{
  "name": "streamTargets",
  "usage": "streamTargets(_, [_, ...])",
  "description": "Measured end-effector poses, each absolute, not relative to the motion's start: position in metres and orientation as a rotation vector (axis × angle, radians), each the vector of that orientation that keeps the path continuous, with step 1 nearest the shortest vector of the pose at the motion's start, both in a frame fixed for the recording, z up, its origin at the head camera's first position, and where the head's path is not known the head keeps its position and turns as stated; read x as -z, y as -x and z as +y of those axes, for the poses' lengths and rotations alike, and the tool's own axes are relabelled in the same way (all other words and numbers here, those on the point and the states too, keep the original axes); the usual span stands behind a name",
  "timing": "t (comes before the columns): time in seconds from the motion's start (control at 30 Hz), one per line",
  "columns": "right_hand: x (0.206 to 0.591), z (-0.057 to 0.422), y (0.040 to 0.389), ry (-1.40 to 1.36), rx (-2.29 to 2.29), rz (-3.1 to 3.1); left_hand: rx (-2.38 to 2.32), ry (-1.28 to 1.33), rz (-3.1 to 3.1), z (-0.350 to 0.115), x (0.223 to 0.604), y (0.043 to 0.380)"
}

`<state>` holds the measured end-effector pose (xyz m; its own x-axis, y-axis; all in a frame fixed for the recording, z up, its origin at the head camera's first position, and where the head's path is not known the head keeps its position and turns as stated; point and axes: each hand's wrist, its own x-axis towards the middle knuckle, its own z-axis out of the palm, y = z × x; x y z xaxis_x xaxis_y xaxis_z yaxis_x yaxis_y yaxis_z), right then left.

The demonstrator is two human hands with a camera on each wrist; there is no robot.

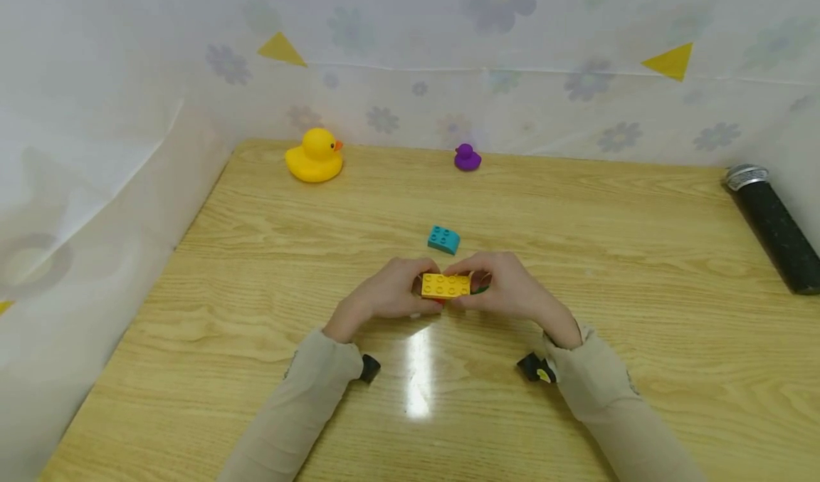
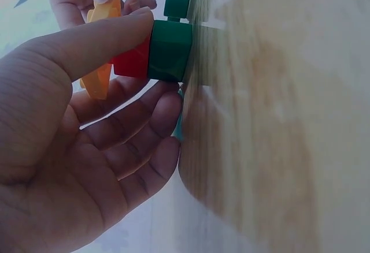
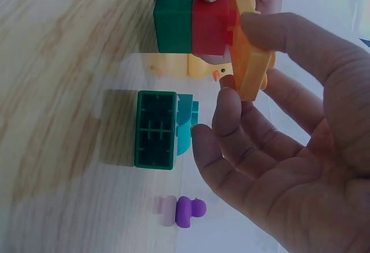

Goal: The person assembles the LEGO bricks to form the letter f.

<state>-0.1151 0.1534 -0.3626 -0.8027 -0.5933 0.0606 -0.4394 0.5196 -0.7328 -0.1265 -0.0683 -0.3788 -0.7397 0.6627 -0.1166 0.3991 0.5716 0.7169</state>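
Note:
My left hand (image 1: pixel 400 290) holds a stack of a red brick (image 3: pixel 211 26) on a green brick (image 3: pixel 174 25), thumb on one side and fingers on the other. A yellow brick (image 1: pixel 445 285) with two rows of studs sits tilted against the red brick's studs; whether it is pressed on, I cannot tell. Between thumb and fingers my right hand (image 1: pixel 506 286) pinches this yellow brick. Below the right hand stands a second green brick (image 3: pixel 156 130), its hollow underside facing sideways. Just beyond both hands lies a teal brick (image 1: pixel 443 240) with a rounded end.
Toward the table's back edge stand a large yellow rubber duck (image 1: pixel 315 156) and a small purple duck (image 1: pixel 468 158). A black microphone (image 1: pixel 775 229) with a silver head lies along the right side. White flowered cloth (image 1: pixel 410 26) hangs behind the wooden table (image 1: pixel 256 311).

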Motion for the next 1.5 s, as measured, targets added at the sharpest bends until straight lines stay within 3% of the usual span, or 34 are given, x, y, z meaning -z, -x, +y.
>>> streamTargets(0.7, [0.3637, 0.1535, 0.1138, 0.969, 1.068, 2.607, -0.979, -0.867, 2.428, -0.0672, 0.379, 0.1254])
streamTargets(1.5, [0.3656, 0.157, 0.1172, 0.831, 1.174, 2.511, -1.003, -0.847, 2.414, -0.0691, 0.3773, 0.125])
